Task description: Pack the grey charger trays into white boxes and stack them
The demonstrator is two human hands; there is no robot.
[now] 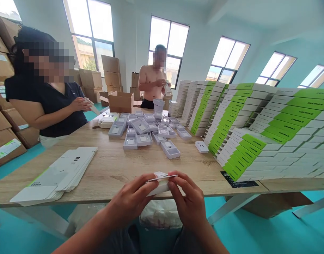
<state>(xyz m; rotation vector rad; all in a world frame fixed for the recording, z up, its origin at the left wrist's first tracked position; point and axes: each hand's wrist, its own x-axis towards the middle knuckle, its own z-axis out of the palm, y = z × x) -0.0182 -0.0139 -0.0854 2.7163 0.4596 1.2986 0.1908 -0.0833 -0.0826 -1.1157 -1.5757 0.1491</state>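
Note:
Just over the table's front edge, my left hand and my right hand both grip a small white carton. The fingers of each hand are closed, pinching a thin flap along the carton's top edge. My palms hide part of its sides. To the left lies a stack of flat white cartons with green edges. Beyond my hands, several translucent plastic trays with small white pieces inside are heaped on the wooden table. A small pile of white printed cards rests right of the trays.
Tall stacks of white-and-green boxes line the right side, beside a dark printed sheet. A person at left and another person across the table each handle a white item. An open cardboard box stands at the back.

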